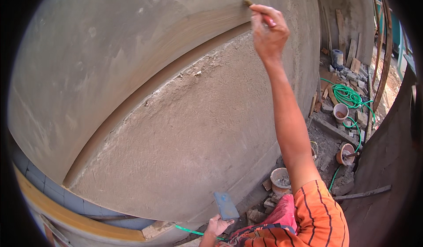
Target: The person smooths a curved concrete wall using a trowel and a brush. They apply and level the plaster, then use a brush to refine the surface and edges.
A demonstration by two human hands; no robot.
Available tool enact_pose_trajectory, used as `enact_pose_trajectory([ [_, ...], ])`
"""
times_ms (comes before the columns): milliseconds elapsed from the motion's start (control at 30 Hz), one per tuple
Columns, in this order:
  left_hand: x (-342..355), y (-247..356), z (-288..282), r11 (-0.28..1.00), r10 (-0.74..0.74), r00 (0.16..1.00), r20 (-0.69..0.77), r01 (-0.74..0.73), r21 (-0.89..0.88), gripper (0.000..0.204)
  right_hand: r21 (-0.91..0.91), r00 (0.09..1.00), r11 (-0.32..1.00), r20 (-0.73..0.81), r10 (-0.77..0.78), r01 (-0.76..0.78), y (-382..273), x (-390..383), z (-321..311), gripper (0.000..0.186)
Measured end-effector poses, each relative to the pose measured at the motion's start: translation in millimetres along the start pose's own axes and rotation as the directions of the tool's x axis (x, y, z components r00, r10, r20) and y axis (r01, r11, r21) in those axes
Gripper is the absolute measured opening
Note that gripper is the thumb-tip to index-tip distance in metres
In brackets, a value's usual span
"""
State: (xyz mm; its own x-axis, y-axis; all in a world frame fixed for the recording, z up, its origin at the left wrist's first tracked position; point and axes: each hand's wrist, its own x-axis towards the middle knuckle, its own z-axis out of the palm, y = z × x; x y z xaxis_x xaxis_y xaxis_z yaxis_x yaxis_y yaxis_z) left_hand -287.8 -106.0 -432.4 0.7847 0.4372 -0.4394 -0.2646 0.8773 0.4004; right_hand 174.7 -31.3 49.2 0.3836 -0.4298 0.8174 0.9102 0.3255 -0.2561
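My right hand [271,35] is raised high on the grey plastered wall [110,40], its fingers closed round a small brush [247,3] with a red handle. The brush's dark bristles are at the wall, just above a long recessed groove [163,75]. Faint curved streaks mark the smooth plaster left of the brush. Low down near my body, my left hand [218,225] grips a flat blue-grey plastering float [226,205]. The float's handle side is hidden. Below the groove, the wall surface [189,128] is rougher, with a crumbly upper edge.
Buckets [280,179] with mortar residue stand on the rubble floor to the right. A coiled green hose [348,96] lies farther off among broken bricks. Wooden planks [340,29] lean at the back. A yellow ledge [88,218] runs along the lower left.
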Motion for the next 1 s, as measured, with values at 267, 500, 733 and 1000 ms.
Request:
enact_pose_trajectory([
  [267,2.2,9.9,17.2,1.0,0.001,1.0,0.027,-0.001,0.017,0.041,0.821,0.802,0.547,0.435,-0.41,-0.166,-197.7,-85.2,33.0,0.002],
  [500,-5.3,10.7,4.3,0.999,0.025,0.996,0.088,-0.022,-0.025,0.042,0.499,0.93,0.785,0.174,0.324,-0.367,53.9,62.1,11.7,0.012],
  [733,-12.0,5.9,-7.4,1.0,0.016,1.0,0.026,-0.016,0.001,0.044,0.245,0.876,0.904,0.257,-0.408,0.349,-85.9,-24.4,39.6,0.009],
  [1000,7.4,11.1,18.0,0.999,0.024,0.999,-0.024,-0.024,0.026,0.044,0.528,0.718,0.693,0.696,-0.021,-0.491,-55.1,0.5,18.1,0.011],
])
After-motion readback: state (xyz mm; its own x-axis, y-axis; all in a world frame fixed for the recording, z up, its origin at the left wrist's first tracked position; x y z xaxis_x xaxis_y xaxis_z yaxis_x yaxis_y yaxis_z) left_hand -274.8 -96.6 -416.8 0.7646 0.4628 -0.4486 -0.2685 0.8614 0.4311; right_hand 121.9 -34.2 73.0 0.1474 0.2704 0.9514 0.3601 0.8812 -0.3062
